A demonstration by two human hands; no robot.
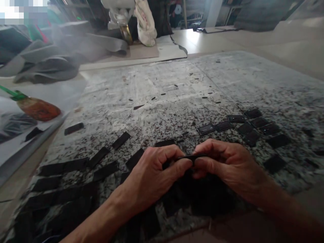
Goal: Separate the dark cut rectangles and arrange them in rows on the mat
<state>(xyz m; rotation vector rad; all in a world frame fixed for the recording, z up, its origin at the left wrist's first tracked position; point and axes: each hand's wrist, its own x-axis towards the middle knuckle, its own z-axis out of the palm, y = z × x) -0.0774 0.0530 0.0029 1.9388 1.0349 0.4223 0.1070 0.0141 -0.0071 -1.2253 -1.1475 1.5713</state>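
Between my two hands a thin black strip (192, 157) is held nearly level, seen edge-on. My left hand (162, 167) pinches its left end between thumb and fingers. At the other end, my right hand (225, 160) grips it the same way, and the two thumbs almost meet. The strip's flat face is mostly hidden by my fingers. Dark pieces lie in shadow on the board under my hands. Close to my left hand lies a flat black rectangular piece (134, 158). Beyond my right hand is a group of black pieces with shiny raised edges (206, 129).
More black rectangles (76, 164) cover the left of the worn pale board (106, 87), which is littered with dark scraps. An orange-brown bottle with a green nozzle (40, 108) lies at left. Grey sheet material (50, 60) and a white machine-like object (121, 13) are behind.
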